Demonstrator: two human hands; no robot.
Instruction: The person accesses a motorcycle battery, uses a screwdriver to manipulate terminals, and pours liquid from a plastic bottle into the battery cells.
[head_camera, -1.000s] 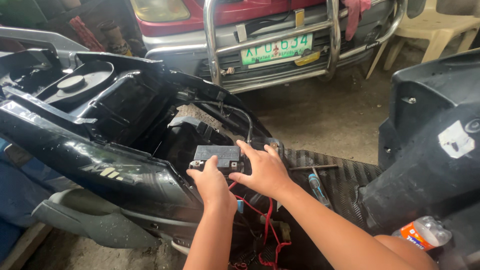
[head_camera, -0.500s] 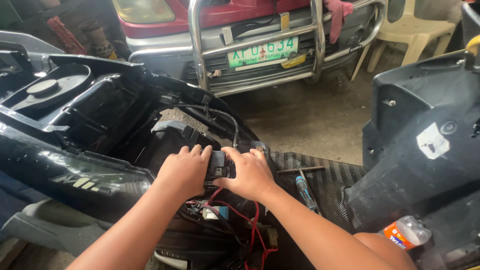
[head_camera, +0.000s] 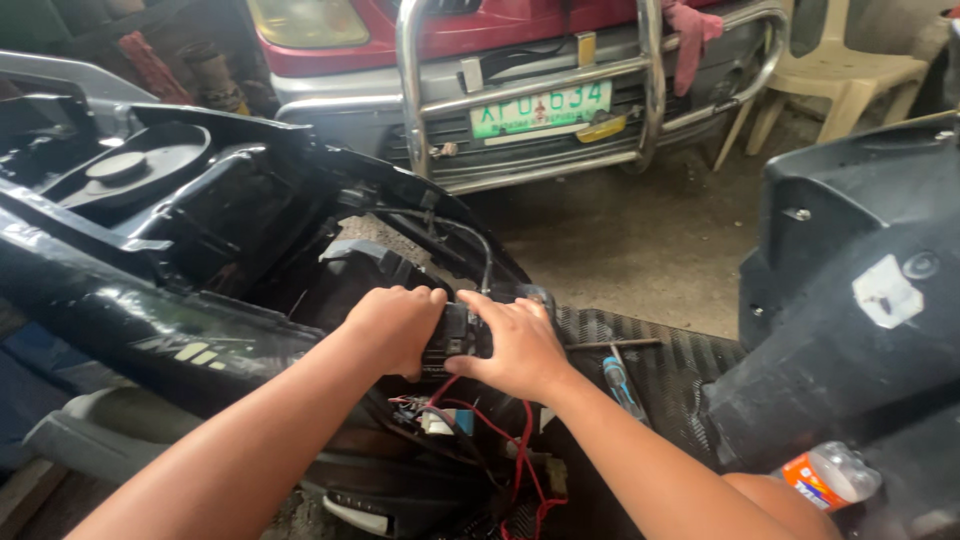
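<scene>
Black scooter body (head_camera: 150, 330), panels off, bay open. Small black battery (head_camera: 458, 335) sits in the bay between both hands, steadied from each side. Left hand (head_camera: 395, 328) fingers curled on its left end; right hand (head_camera: 510, 345) fingers pressed flat over its top. Red wires (head_camera: 520, 450) trail below; blue-handled screwdriver (head_camera: 622, 385) on footboard.

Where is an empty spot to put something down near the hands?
The ribbed footboard is bare right of the screwdriver, up to the black body panel. Under the left hand and right hand, red wires crowd everything.
</scene>
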